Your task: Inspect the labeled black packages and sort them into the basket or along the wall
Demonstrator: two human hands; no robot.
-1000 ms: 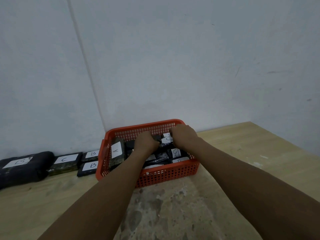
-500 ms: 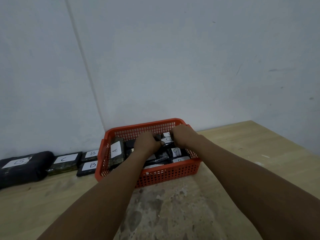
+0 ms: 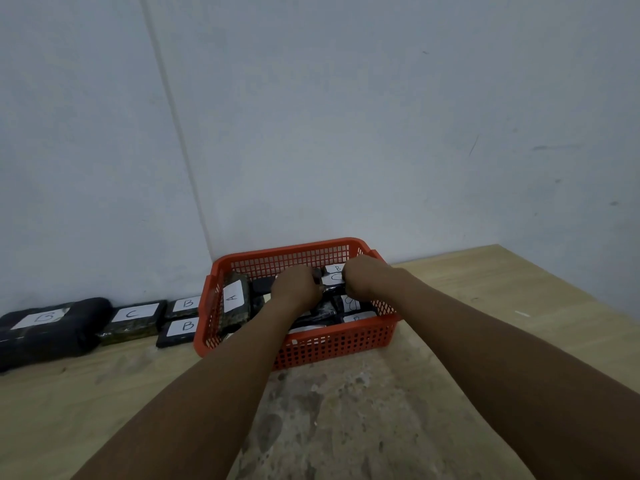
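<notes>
Your left hand [image 3: 294, 289] and right hand [image 3: 367, 277] curl round one black package [image 3: 330, 289] inside the orange basket [image 3: 339, 344], frame centre; grip narrow. Labelled packages [image 3: 133, 320] line the wall at lower left.

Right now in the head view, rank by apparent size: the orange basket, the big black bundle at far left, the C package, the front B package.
1. orange basket
2. big black bundle
3. C package
4. front B package

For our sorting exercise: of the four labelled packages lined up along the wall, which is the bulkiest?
The leftmost package, farthest from the basket. It is a rounded, soft black bundle, while the C package and two B packages are flat bricks.
</notes>
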